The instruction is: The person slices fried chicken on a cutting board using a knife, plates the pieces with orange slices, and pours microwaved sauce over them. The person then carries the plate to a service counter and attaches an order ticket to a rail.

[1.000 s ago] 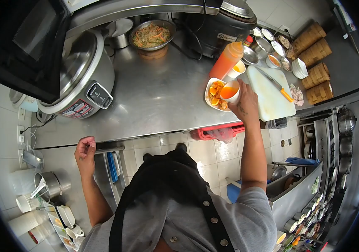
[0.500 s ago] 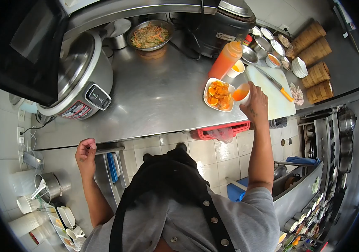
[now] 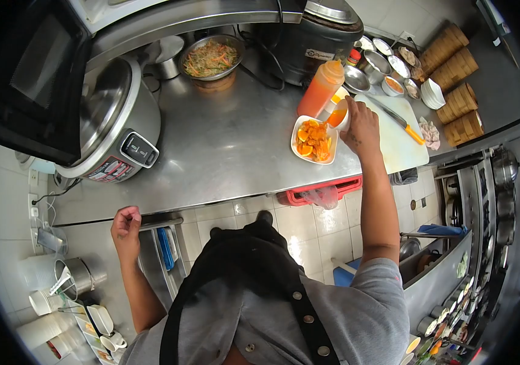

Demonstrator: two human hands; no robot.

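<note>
My right hand (image 3: pixel 361 129) grips a small white cup (image 3: pixel 343 117) with orange sauce inside, tilted toward a white square bowl (image 3: pixel 295 146). Orange-coated food with orange slices (image 3: pixel 313 140) fills the bowl. Just behind stand a squeeze bottle of orange-red sauce (image 3: pixel 321 88) and another white cup (image 3: pixel 340 96), partly hidden. To the right of my right hand, a knife with a yellow handle (image 3: pixel 414 134) lies on a pale cutting board (image 3: pixel 394 146). My left hand (image 3: pixel 126 230) hangs by the counter's front edge at the left, fingers curled; anything inside them is too small to tell.
A large rice cooker (image 3: pixel 114 128) stands at the left under an open dark door (image 3: pixel 29 79). Behind are a metal bowl of shredded vegetables (image 3: pixel 211 58) and a black cooker (image 3: pixel 315 45). Bamboo steamers (image 3: pixel 454 79) line the back right. A red bin (image 3: pixel 321 190) sits below the counter (image 3: pixel 223 140).
My right hand has moved slightly up and left with the cup, which now tilts closer to the bowl's back right corner. The whole view has shifted a little.
</note>
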